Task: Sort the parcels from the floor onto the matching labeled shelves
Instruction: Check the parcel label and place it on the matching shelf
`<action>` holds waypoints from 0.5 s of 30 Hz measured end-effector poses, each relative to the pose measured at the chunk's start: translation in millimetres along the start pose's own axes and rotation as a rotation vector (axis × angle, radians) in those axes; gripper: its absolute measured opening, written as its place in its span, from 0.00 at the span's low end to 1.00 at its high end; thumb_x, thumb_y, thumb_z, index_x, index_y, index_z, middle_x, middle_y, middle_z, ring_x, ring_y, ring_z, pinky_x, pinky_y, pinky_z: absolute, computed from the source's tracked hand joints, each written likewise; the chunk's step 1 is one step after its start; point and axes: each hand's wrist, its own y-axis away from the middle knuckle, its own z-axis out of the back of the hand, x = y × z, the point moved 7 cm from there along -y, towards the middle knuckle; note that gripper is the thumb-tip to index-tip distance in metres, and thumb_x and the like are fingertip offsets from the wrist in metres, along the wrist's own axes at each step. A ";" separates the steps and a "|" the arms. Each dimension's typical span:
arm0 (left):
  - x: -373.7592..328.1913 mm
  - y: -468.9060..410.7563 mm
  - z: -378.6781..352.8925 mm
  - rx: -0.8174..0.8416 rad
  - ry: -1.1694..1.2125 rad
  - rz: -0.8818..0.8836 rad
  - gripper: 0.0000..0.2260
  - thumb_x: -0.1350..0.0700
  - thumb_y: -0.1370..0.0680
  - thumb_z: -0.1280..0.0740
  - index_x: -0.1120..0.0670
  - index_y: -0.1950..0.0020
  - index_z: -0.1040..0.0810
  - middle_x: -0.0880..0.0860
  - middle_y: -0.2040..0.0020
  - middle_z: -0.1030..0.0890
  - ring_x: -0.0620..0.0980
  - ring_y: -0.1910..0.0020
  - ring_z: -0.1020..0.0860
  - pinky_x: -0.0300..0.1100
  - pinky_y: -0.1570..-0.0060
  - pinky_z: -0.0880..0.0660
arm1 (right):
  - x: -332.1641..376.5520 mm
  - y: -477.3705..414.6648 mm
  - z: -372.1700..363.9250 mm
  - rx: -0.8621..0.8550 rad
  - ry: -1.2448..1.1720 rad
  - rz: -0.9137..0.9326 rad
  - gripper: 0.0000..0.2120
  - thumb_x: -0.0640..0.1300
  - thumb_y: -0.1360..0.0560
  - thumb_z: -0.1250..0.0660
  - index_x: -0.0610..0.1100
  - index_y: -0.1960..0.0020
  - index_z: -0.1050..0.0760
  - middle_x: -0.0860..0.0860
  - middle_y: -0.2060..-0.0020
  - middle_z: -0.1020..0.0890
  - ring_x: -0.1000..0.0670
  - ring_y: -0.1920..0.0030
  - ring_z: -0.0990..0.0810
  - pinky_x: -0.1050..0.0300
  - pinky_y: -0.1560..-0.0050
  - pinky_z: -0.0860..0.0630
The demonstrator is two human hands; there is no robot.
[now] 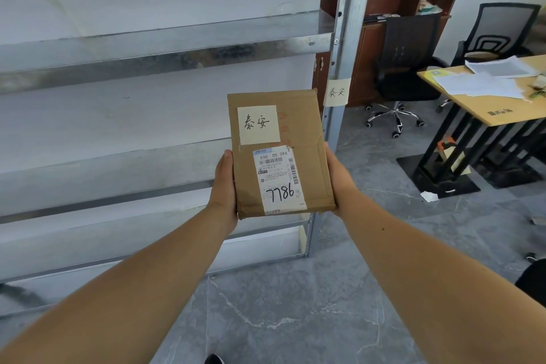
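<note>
Both bare forearms reach forward, the left hand clasping the left edge and the right hand the right edge of a flat brown cardboard parcel, held in the air before the grey metal shelving rack. Its pale handwritten sticky note appears to match the paper label on the rack's right upright. Every visible shelf is bare, so sorting seems barely begun; this parcel is not yet shelved.
</note>
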 end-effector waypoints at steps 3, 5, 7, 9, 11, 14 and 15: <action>-3.7 -5.2 9.3 -0.015 -0.018 -0.023 0.40 0.21 0.31 0.39 0.42 0.26 0.24 0.52 0.35 0.14 0.58 0.40 0.13 0.63 0.39 0.17 | -0.6 5.7 -6.1 0.002 -0.017 -0.003 0.28 0.70 0.22 0.34 0.49 0.39 0.14 0.45 0.45 0.10 0.39 0.41 0.12 0.37 0.32 0.19; -12.7 -4.8 11.8 -0.036 -0.070 -0.051 0.37 0.23 0.28 0.41 0.44 0.28 0.23 0.51 0.37 0.13 0.57 0.40 0.14 0.62 0.37 0.18 | -1.7 10.7 -9.9 -0.002 -0.031 -0.021 0.30 0.72 0.21 0.37 0.49 0.39 0.14 0.45 0.45 0.10 0.40 0.42 0.12 0.37 0.32 0.19; -20.4 -7.9 17.9 -0.061 -0.116 -0.058 0.38 0.22 0.31 0.41 0.44 0.31 0.19 0.50 0.39 0.13 0.55 0.39 0.14 0.59 0.34 0.20 | -4.9 14.4 -16.0 0.002 -0.051 -0.051 0.33 0.73 0.19 0.45 0.50 0.37 0.15 0.45 0.44 0.10 0.40 0.41 0.12 0.38 0.33 0.19; -25.3 -14.7 27.9 -0.099 -0.167 -0.056 0.39 0.20 0.34 0.41 0.43 0.34 0.17 0.49 0.40 0.12 0.55 0.40 0.15 0.58 0.32 0.21 | -9.6 16.0 -23.4 0.011 -0.056 -0.076 0.38 0.76 0.21 0.48 0.50 0.34 0.15 0.44 0.42 0.11 0.39 0.40 0.12 0.37 0.33 0.19; -32.8 -16.5 33.4 -0.118 -0.221 -0.035 0.33 0.23 0.26 0.42 0.44 0.36 0.16 0.50 0.41 0.12 0.55 0.40 0.15 0.57 0.31 0.22 | -14.2 17.3 -31.9 0.030 -0.073 -0.102 0.39 0.78 0.23 0.48 0.51 0.32 0.16 0.44 0.40 0.12 0.38 0.40 0.13 0.36 0.34 0.19; -43.9 -18.4 38.1 -0.115 -0.317 0.020 0.27 0.29 0.17 0.46 0.45 0.40 0.16 0.51 0.42 0.13 0.55 0.40 0.17 0.53 0.33 0.23 | -18.3 19.7 -46.7 0.050 -0.100 -0.129 0.37 0.77 0.23 0.45 0.51 0.33 0.17 0.43 0.39 0.12 0.38 0.41 0.12 0.38 0.40 0.16; -45.7 -20.4 41.5 -0.117 -0.343 0.040 0.26 0.30 0.17 0.47 0.45 0.41 0.16 0.51 0.43 0.14 0.55 0.40 0.18 0.52 0.36 0.22 | -18.6 20.4 -51.3 0.047 -0.108 -0.133 0.38 0.79 0.26 0.40 0.52 0.33 0.17 0.43 0.38 0.13 0.38 0.40 0.12 0.36 0.39 0.16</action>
